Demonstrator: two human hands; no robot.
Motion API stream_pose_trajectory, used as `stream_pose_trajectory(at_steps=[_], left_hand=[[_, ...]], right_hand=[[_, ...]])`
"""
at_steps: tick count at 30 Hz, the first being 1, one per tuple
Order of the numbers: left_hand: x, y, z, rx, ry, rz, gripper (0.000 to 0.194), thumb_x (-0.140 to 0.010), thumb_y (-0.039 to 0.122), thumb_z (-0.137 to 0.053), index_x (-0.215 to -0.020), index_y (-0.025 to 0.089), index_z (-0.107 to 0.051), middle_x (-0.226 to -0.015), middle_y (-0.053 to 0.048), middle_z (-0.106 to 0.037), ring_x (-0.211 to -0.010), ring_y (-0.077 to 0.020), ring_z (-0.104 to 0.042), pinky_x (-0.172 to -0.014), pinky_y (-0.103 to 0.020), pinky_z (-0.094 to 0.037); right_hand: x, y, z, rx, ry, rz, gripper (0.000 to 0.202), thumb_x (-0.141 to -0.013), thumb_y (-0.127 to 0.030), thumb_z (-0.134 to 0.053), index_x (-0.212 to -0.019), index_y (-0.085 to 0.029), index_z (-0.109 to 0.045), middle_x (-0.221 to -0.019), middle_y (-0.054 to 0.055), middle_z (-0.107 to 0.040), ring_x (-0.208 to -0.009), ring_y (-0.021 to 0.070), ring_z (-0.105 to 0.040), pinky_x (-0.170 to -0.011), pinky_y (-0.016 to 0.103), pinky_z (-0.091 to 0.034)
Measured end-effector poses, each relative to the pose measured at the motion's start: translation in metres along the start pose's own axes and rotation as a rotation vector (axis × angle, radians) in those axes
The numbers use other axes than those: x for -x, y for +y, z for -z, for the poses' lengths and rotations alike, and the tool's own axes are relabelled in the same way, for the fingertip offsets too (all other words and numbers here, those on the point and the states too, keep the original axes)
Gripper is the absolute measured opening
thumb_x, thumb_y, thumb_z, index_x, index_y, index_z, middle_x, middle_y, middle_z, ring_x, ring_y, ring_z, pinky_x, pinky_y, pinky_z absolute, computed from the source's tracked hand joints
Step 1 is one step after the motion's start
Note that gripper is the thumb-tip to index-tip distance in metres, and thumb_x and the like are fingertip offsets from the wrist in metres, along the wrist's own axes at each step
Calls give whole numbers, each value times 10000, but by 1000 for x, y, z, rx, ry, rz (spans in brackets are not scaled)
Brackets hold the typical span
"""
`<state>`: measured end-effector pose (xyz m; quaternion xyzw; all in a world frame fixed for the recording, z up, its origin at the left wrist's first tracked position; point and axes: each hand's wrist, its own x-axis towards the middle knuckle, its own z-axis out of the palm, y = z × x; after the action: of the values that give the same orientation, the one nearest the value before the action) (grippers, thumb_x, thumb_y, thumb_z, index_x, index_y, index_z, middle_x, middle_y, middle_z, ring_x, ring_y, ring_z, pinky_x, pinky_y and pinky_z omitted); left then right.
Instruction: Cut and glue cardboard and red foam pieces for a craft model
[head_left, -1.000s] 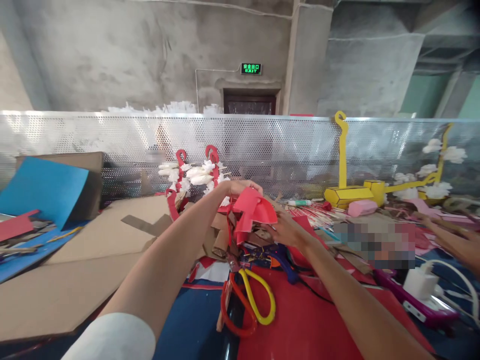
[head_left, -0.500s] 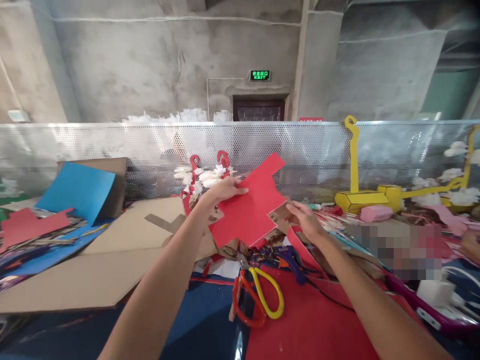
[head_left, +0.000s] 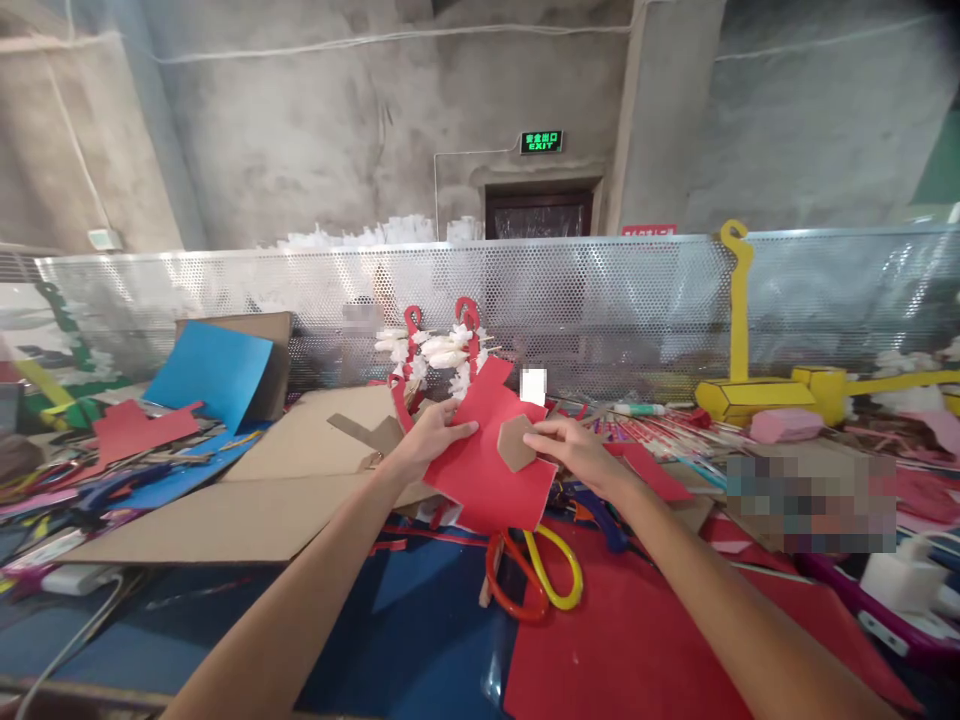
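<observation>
My left hand [head_left: 437,437] grips the left edge of a notched red sheet [head_left: 480,460], thumb on its face and fingers behind. My right hand [head_left: 576,450] pinches a small brown cardboard hexagon [head_left: 516,444] by its right side. The hexagon lies over the right part of the red sheet. Just below the sheet are the red and yellow handles of scissors [head_left: 551,585]; their blades are hidden under it. A blue glue gun [head_left: 606,518] rests to the right of the sheet.
Large folded cardboard [head_left: 225,520] and a blue sheet [head_left: 210,375] are at left. A flat red sheet [head_left: 615,640] lies in front. Yellow crane-like models [head_left: 757,398] stand at right, before a perforated metal screen [head_left: 637,300]. A purple power strip [head_left: 862,610] is at right.
The red sheet has turned and come lower, now covering the scissor blades. My right hand has moved inward with the cardboard hexagon, which now shows in front of the sheet. The view has shifted.
</observation>
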<state>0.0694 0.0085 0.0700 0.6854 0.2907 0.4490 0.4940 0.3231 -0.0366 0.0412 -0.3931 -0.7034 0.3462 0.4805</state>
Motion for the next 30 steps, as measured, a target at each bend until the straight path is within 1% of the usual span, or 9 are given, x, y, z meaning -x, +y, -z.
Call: stream_pose_trajectory(at_steps=[4, 8, 11, 16, 20, 23, 27, 28, 30], left_hand=[[17, -1, -3, 8, -5, 7, 590, -665, 403, -935, -1156, 195, -683, -1158, -126, -784, -962, -312, -776, -773, -387, -655], [18, -12, -5, -9, 151, 24, 554, -649, 397, -944, -1088, 210, -662, -1079, -104, -801, -859, -306, -787, -690, -400, -665], [17, -23, -6, 88, 139, -18, 485, -697, 411, -911, -1045, 210, -640, -1067, -96, -797, -854, -293, -785, -720, -412, -663], [16, -33, -3, 125, 31, -17, 527, -721, 390, -897, -1128, 217, -609, -1099, -90, -784, -910, -280, -783, -772, -393, -650], [15, -34, -3, 64, -24, -77, 592, -748, 386, -882, -1246, 195, -626, -1257, -121, -743, -1134, -301, -726, -926, -382, -611], [13, -35, -8, 81, -71, -99, 642, -749, 406, -879, -1291, 180, -621, -1270, -138, -741, -1155, -329, -716, -940, -413, -606], [12, -40, -17, 43, -19, -165, 601, -724, 400, -897, -1232, 172, -670, -1234, -136, -762, -1120, -334, -728, -915, -408, -614], [13, -41, -20, 39, 13, -176, 584, -725, 406, -895, -1216, 173, -682, -1218, -132, -769, -1102, -331, -735, -902, -403, -617], [15, -41, -27, 49, 89, -180, 538, -732, 431, -885, -1168, 169, -709, -1178, -127, -786, -1051, -323, -751, -868, -391, -624]], right_hand=[[1, -6, -11, 145, 38, 15, 310, -874, -471, -674, -781, -198, -787, -824, 33, -760, -802, 242, -684, -706, 316, -504], [-2, 2, -12, 86, 64, -6, 330, -863, -498, -675, -797, -194, -784, -807, 33, -763, -811, 259, -699, -706, 336, -525], [-5, 9, -10, 18, 111, -17, 339, -843, -519, -700, -842, -192, -786, -881, 59, -786, -889, 288, -722, -761, 372, -559], [-11, 13, -6, -95, 219, 31, 356, -772, -459, -779, -1005, -191, -756, -1061, 104, -782, -999, 287, -724, -894, 414, -566], [-16, 18, -5, -85, 378, 100, 463, -722, -425, -812, -1102, -197, -678, -987, 88, -759, -909, 265, -721, -867, 420, -578], [-19, 22, -10, -69, 408, 143, 664, -715, -387, -821, -1302, -211, -564, -944, 67, -747, -839, 261, -724, -831, 433, -596], [-17, 21, -26, -173, 377, 188, 953, -759, -368, -806, -1550, -274, -283, -1218, 118, -732, -1026, 289, -740, -887, 453, -613], [-16, 19, -31, -200, 354, 190, 964, -771, -376, -803, -1561, -284, -260, -1277, 124, -714, -1078, 296, -731, -894, 456, -616], [-13, 14, -38, -257, 306, 185, 879, -775, -385, -814, -1517, -275, -356, -1322, 121, -701, -1137, 311, -716, -902, 461, -616]])
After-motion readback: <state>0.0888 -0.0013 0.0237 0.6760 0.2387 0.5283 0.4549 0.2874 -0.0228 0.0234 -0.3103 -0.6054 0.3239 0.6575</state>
